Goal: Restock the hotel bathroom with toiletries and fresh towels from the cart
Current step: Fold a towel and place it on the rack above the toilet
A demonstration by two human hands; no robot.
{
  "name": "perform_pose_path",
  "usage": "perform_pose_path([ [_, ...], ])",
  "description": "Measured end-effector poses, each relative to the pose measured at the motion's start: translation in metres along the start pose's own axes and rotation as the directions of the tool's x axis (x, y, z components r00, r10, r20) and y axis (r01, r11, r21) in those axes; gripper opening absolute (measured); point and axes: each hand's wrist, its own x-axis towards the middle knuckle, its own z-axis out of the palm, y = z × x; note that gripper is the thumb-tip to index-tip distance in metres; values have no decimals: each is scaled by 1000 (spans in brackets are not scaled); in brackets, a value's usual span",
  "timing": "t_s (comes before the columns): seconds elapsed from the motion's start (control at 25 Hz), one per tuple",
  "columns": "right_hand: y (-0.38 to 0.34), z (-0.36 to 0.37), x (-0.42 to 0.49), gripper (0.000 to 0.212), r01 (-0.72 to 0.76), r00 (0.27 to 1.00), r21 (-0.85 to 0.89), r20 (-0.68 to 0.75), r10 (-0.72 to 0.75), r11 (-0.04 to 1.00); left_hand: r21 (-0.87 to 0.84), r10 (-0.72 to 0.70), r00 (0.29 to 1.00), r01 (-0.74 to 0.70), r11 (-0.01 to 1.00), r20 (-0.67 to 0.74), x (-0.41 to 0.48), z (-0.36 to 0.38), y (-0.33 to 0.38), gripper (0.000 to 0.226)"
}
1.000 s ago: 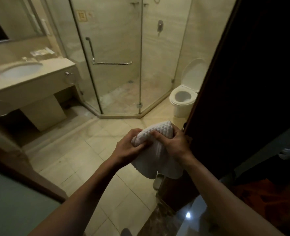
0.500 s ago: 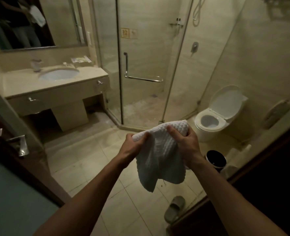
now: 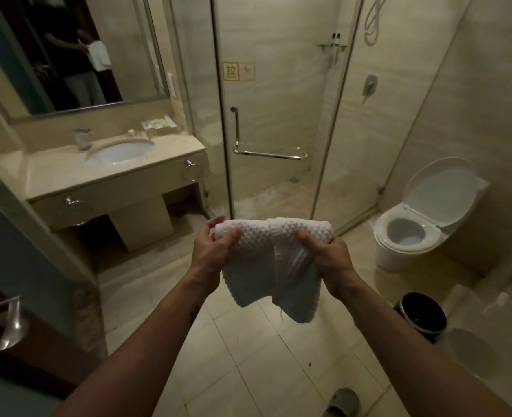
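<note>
I hold the white waffle-weave towel in mid-air at centre, above the tiled floor. My left hand and right hand each have a grip pinched on its rolled top edge. The round black bin, near right, is too dark inside to judge. Two small dark bottles stand on the far shower shelf.
</note>
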Motion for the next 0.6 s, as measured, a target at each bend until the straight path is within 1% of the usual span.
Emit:
perform_pose_path([
  [0.12,-1,-8,51,58,-62,998,28,15,62,998,14,72,997,-72,997,28,48,24,11,48],
  [0.32,-12,-24,119,60,-132,991,96,-17,134,987,-9,97,992,-96,995,77,120,65,22,43],
  [0.48,-12,-32,171,72,-79,987,103,-129,92,992,21,80,983,-84,996,168,185,93,25,33],
  [0.52,-10,-32,183,72,-72,982,103,-164,89,992,22,69,979,-75,997,193,202,100,25,30],
  [0.6,-9,-31,211,66,-68,969,102,-230,90,992,14,54,972,-59,998,229,238,113,23,28],
])
